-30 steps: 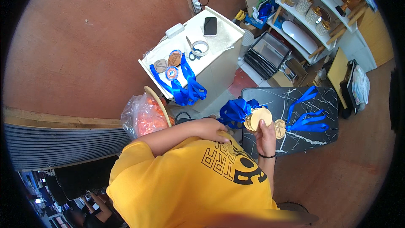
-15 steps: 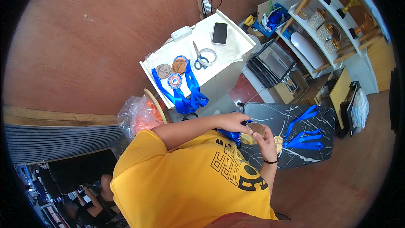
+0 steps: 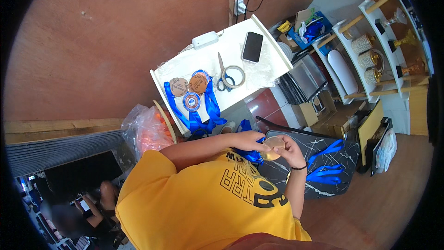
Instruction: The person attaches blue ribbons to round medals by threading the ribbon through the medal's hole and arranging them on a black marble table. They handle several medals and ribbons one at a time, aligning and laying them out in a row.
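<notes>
A round gold-coloured medal (image 3: 274,147) is held between my two hands, its flat face turned up. My left hand (image 3: 251,141) is closed on its left edge and on the blue ribbon (image 3: 249,156), which hangs by my shirt. My right hand (image 3: 292,152), with a black band at the wrist, pinches the medal's right edge, thumb on its face. A second gold edge shows just under it; I cannot tell whether that is another medal. Below my hands stands a black marble-patterned table (image 3: 340,186), with blue ribbons (image 3: 323,176) spread on it.
On a white cabinet (image 3: 276,67) lie several medals (image 3: 180,87) with blue ribbons, scissors (image 3: 220,60), a tape roll (image 3: 243,77), a phone (image 3: 252,46) and a white adapter (image 3: 205,40). A plastic bag (image 3: 147,129) is at left. Shelves (image 3: 365,85) hold trophies. Another person (image 3: 74,220) sits behind.
The medal in my hands has tilted, so its face now shows more fully. My right hand has shifted slightly along its edge. The whole view has swung a little.
</notes>
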Demonstrator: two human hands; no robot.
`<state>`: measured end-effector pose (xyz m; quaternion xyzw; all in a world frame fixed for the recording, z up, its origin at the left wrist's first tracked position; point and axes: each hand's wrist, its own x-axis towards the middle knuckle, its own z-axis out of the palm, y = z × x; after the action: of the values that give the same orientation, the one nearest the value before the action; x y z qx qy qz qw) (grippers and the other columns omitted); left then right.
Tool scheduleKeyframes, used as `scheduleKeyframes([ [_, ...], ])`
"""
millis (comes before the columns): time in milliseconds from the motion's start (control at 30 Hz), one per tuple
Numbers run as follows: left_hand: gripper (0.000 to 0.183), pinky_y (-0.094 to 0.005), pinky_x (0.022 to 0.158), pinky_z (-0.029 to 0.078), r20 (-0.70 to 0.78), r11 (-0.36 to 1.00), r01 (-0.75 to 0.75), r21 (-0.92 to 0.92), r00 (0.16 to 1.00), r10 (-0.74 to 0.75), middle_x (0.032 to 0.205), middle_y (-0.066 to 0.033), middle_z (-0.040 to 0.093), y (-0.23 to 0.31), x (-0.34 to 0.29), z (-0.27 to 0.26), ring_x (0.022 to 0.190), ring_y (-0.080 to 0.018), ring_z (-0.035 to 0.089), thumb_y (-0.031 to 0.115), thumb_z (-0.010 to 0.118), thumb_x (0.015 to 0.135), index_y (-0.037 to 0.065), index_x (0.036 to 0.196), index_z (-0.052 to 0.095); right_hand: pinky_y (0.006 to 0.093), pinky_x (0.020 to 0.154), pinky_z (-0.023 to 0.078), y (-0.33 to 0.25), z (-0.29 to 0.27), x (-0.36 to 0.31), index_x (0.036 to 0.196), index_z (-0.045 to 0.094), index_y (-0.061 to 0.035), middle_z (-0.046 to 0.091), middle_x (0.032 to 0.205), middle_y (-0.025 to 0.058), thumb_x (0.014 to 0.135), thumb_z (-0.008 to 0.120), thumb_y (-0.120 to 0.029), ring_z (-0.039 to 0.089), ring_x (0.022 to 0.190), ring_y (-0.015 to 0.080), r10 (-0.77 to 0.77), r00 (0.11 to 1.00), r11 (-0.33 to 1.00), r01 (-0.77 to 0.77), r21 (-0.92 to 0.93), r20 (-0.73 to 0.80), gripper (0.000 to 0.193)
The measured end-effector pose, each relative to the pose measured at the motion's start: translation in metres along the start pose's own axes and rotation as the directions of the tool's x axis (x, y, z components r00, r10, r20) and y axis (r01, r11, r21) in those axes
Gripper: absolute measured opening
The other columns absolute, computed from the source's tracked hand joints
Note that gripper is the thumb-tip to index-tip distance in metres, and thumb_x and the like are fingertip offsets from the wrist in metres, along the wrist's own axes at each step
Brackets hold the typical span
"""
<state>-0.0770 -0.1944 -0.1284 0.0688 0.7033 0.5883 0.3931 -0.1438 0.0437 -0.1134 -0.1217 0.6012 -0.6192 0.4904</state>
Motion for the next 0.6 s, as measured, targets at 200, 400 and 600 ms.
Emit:
scheduleKeyframes([
  [200, 0.059, -0.0375, 0.09, 0.047, -0.242, 0.983, -0.166, -0.081, 0.96, 0.142, 0.111, -0.0219, 0.065, -0.02, 0.005, -0.024, 0.103, -0.0283, 0.062, 0.044, 0.064, 0.09, -0.004, 0.123, 0.053, 0.0283, 0.091, 0.048, -0.002, -0.011, 0.054, 0.123, 0.056, 0.002, 0.066, 0.112, 0.006, 0.086, 0.071, -0.008, 0.062, 0.103, 0.0135, 0.016, 0.997, 0.991, -0.006, 0.131, -0.074, 0.041],
  [400, 0.051, -0.0398, 0.087, 0.049, -0.585, 0.992, -0.11, -0.064, 0.81, 0.052, 0.106, -0.0248, 0.065, -0.028, 0.017, -0.019, 0.099, -0.0343, 0.065, 0.035, 0.064, 0.09, -0.004, 0.121, 0.051, 0.0283, 0.088, 0.05, -0.011, 0.004, 0.088, 0.126, 0.057, -0.0007, 0.066, 0.113, 0.0075, 0.091, 0.065, -0.01, 0.063, 0.103, 0.0149, 0.077, 0.978, 0.962, -0.023, 0.272, -0.192, 0.037],
  [600, 0.047, -0.0481, 0.068, 0.05, -0.771, 0.997, -0.075, 0.031, 0.633, 0.071, 0.083, -0.0257, 0.063, -0.028, 0.017, -0.02, 0.078, -0.0432, 0.064, 0.035, 0.068, 0.084, -0.004, 0.104, 0.052, 0.0237, 0.073, 0.05, -0.042, 0.027, 0.112, 0.138, 0.044, -0.0075, 0.058, 0.114, 0.0067, 0.089, 0.067, -0.012, 0.06, 0.097, 0.0123, 0.133, 0.947, 0.985, -0.093, 0.144, -0.293, 0.054],
])
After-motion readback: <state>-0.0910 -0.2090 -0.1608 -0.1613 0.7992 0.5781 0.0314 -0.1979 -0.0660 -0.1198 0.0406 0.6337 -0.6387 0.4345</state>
